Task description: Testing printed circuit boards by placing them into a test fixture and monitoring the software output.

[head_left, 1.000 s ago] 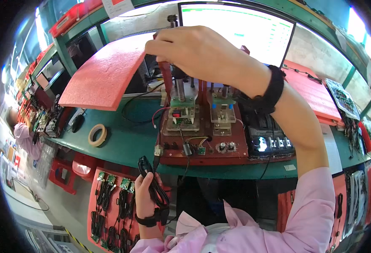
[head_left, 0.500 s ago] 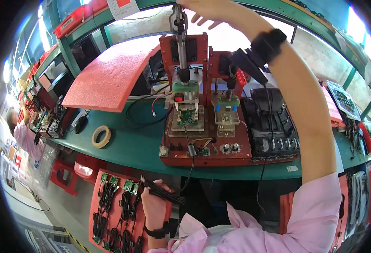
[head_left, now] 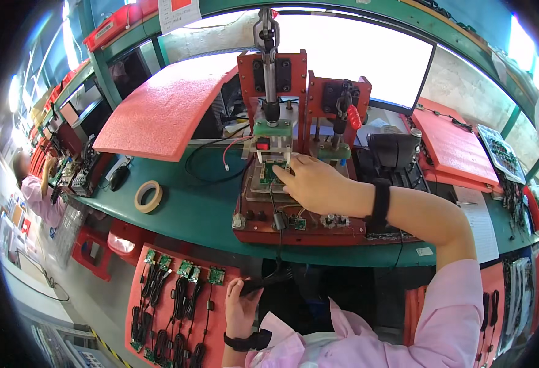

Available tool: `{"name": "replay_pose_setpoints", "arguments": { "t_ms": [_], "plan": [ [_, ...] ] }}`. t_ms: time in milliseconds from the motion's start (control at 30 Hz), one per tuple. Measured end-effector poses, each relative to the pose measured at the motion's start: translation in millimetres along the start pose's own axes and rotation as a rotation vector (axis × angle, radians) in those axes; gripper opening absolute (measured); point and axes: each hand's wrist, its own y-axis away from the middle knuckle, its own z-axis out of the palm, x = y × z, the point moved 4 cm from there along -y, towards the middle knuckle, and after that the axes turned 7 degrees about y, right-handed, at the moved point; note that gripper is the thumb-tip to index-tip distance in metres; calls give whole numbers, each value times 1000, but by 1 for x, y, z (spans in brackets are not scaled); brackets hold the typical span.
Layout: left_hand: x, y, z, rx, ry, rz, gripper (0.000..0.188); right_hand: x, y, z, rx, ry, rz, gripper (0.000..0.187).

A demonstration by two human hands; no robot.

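My right hand point(head_left: 311, 184) is at the left test fixture, thumb and fingers closed at the right side of a green circuit board point(head_left: 268, 176). The board lies on the fixture's clear block point(head_left: 258, 191), below the raised press plate point(head_left: 272, 129). A black cable with a cylindrical ferrite point(head_left: 280, 221) runs down from the board over the front of the red base. Low in front of the bench, my left hand point(head_left: 240, 310) grips a coiled black cable bundle point(head_left: 274, 279). My right fingertips partly cover the board.
A second toggle-clamp press point(head_left: 341, 116) stands right of the first. Below left, a pink foam sheet point(head_left: 215, 319) carries several boards with coiled cables. A tape roll point(head_left: 148, 196) and mouse point(head_left: 119, 178) rest on the green bench. A bright monitor point(head_left: 355, 55) is behind. Another person point(head_left: 41, 193) works far left.
My right hand has come down from the top of the clamp lever to the board. My left hand has shifted slightly right with the cable bundle, uncovering another board on the foam.
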Motion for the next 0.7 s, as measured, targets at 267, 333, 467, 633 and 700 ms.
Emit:
{"name": "replay_pose_setpoints", "arguments": {
  "t_ms": [267, 333, 467, 633, 700],
  "plan": [
    [0, 1, -29, 109, 104, -34, 12, 12, -31, 20, -287, -190, -9, 28],
    [0, 0, -32, 116, 112, -60, 12, 12, -33, 21, -92, -174, -38, 26],
    [-2, -1, -25, 79, 76, -127, 9, 14, -23, 12, 47, -236, -9, 24],
    [-12, 6, -6, 97, -45, -130, 8, 3, 10, -17, 256, -257, -132, 24],
    [-14, 6, -10, 79, -98, -127, 10, -17, 32, -42, 186, -234, -97, 21]
  ]
}}
